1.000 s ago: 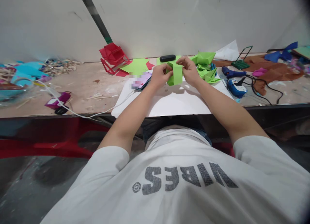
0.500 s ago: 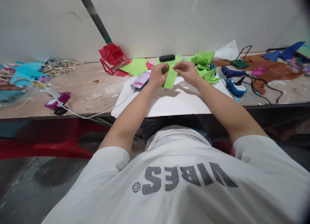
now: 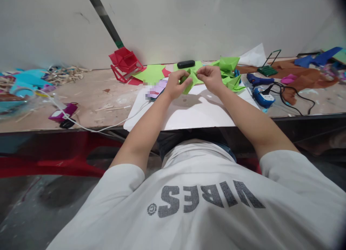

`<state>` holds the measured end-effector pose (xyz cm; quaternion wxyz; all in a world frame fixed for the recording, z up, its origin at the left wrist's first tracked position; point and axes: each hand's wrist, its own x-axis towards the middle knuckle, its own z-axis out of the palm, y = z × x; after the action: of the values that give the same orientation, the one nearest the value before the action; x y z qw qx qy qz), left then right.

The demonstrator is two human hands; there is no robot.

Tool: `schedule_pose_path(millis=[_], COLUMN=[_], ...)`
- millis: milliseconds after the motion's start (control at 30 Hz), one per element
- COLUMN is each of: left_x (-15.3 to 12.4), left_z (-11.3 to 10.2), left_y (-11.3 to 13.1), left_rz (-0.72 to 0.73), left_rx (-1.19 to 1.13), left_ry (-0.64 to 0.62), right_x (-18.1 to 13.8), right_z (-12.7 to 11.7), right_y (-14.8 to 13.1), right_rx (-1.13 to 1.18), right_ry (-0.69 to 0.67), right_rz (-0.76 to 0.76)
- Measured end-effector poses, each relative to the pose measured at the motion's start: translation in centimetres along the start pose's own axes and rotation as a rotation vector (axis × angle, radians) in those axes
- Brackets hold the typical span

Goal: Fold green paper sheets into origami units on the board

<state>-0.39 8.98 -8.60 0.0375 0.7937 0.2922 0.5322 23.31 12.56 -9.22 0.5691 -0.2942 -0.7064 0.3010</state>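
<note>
A small folded green paper piece (image 3: 190,80) is held up over the white sheet (image 3: 189,113) at the middle of the bench. My left hand (image 3: 177,83) pinches its left side, fingers curled. My right hand (image 3: 209,77) pinches its right side, fingers closed on the paper's top edge. Both hands are close together, just above the white sheet. Finished green folded shapes (image 3: 229,68) lie just right of my right hand.
A phone (image 3: 158,89) on a white cable lies left of my hands. Behind are a black case (image 3: 186,64), a flat green sheet (image 3: 152,73) and a red folded model (image 3: 124,62). A blue glue gun (image 3: 262,95) with black cord sits right; wooden sticks (image 3: 66,73) far left.
The green paper hung down as a longer strip before; now it is folded up smaller and tighter between my hands, which have drawn slightly upward and closer.
</note>
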Motion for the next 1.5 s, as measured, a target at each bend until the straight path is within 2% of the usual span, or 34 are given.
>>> schedule_pose_path(millis=[300,433,700,900,1100,1233,1500], left_x=[0.1,0.1,0.4,0.5,0.5,0.6,0.2], left_z=[0.0,0.0,0.0,-0.1,0.4,0.4,0.0], left_y=[-0.8,-0.8,0.1,0.0,0.2,-0.1,0.1], left_rz=[0.003,-0.037,-0.172,-0.148,-0.06,-0.083,-0.1], left_rx=[0.068,0.045,0.006,0.089,0.125,0.173,0.128], left_ry=[0.008,0.011,0.048,0.057,0.017,0.014,0.128], right_x=[0.0,-0.2,-0.6,-1.1,-1.6,-1.7,-1.5], right_z=[0.0,0.0,0.1,0.4,0.1,0.3,0.3], right_y=[-0.4,-1.2,-3.2,-4.1,-4.7,-4.9,-5.2], right_rx=[-0.061,-0.105,-0.129,-0.197,-0.31,-0.326,-0.306], right_ry=[-0.028,-0.017,0.03,0.027,-0.08,-0.101,-0.102], right_rz=[-0.042,-0.065,0.019,-0.042,-0.086,-0.08,-0.063])
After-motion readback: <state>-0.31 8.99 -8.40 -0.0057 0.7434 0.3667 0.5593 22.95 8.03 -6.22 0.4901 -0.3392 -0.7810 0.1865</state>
